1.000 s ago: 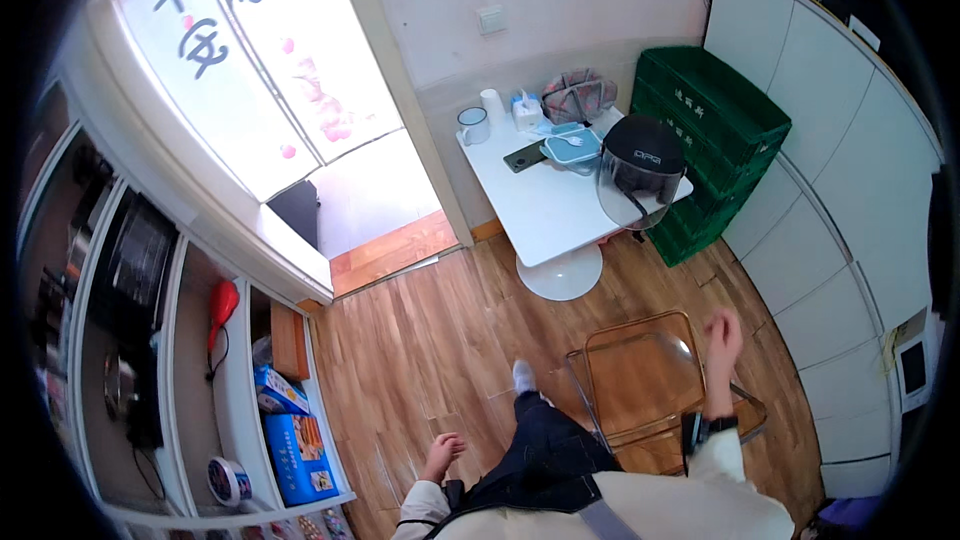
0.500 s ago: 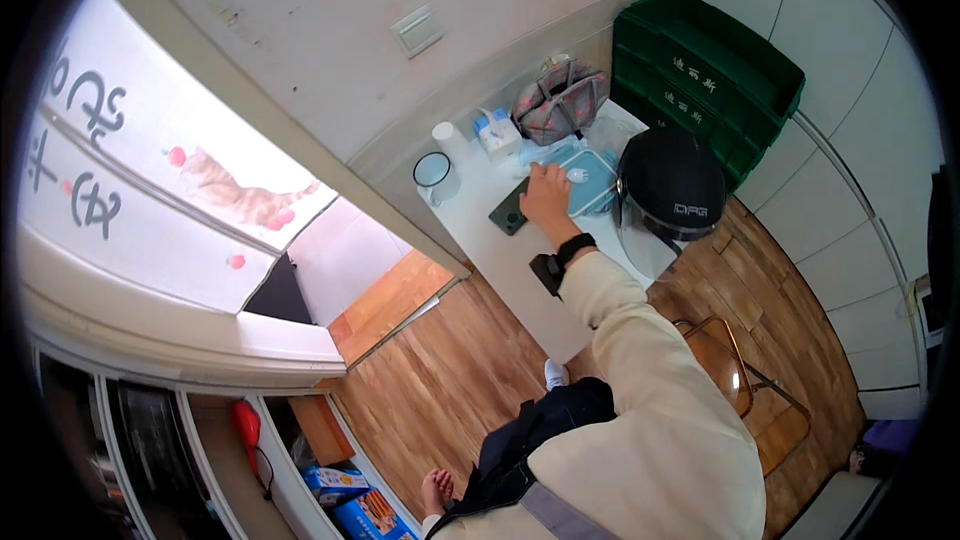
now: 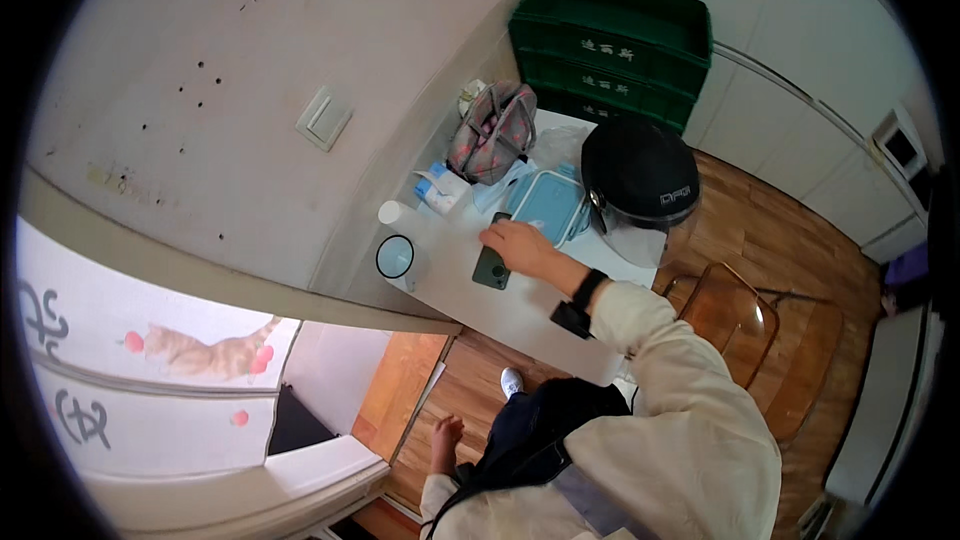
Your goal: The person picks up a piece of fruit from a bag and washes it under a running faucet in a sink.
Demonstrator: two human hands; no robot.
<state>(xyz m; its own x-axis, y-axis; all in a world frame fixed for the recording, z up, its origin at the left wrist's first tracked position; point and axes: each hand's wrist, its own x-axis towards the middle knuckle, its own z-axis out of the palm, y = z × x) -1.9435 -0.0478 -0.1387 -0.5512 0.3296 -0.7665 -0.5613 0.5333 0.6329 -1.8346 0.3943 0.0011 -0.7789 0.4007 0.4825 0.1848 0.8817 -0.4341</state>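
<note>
My right hand (image 3: 516,246) reaches across a white table (image 3: 560,325), with its fingers bent over the upper part of a dark green phone (image 3: 491,270). The phone's lower end, with the camera lenses, shows beyond the hand. A dark band and a black device circle that wrist. Just past the fingers is a light blue lidded box (image 3: 551,206). My left hand (image 3: 447,432) hangs low beside my leg, fingers loosely curled and apart, with nothing in them. A clear mug with a dark rim (image 3: 395,258) stands near the table's left edge.
A black helmet (image 3: 640,172) sits at the table's right side. Behind stand a plaid bag (image 3: 494,132), a tissue pack (image 3: 443,190) and a white cup (image 3: 398,216). Green stacked crates (image 3: 610,55) are at the back. A folding chair (image 3: 735,320) stands to the right.
My head view has turned, so the table and wall appear shifted. My right hand has moved from beside the phone and blue box onto the phone's upper part. My left hand has risen slightly.
</note>
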